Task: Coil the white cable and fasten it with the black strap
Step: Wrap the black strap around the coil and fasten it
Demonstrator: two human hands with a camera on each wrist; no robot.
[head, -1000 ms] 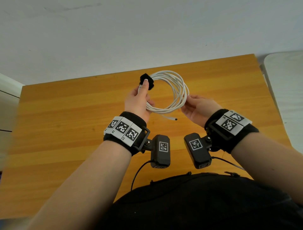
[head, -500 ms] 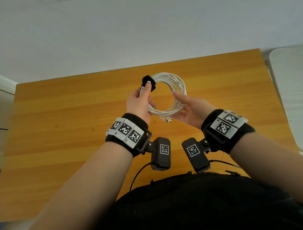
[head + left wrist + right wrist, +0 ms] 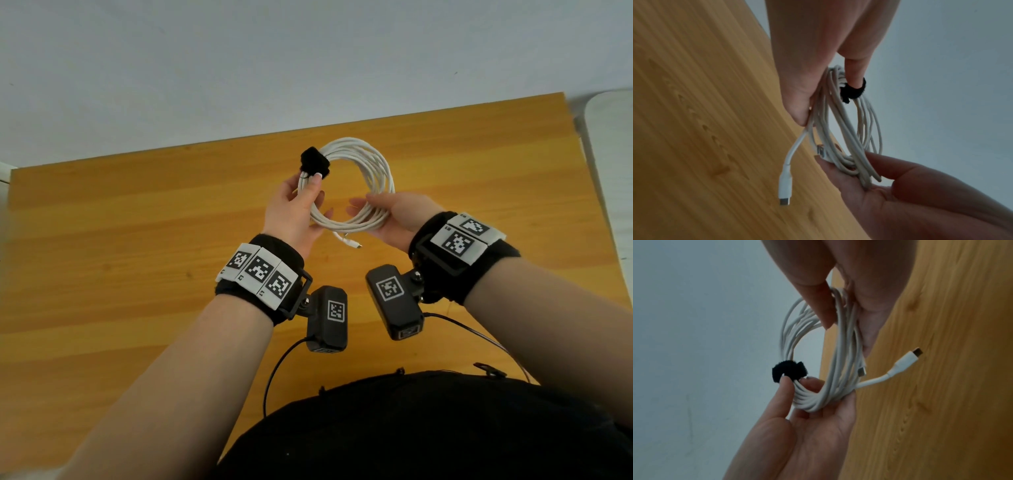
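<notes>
Holding white cable (image 3: 356,178) coil, left hand (image 3: 291,216) grip pinching, right hand (image 3: 397,216) grip pinching, black strap (image 3: 314,163) wrapped

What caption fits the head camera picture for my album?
Two hands, left hand and right hand, hold a coiled white cable, bound by a fuzzy black strap, above a wooden table.

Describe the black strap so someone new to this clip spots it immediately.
Above the wooden table, both hands hold up a white cable coil. The black strap is wrapped round the coil's upper left, just past the left hand. It is the only dark, fuzzy band on the white loops.
</notes>
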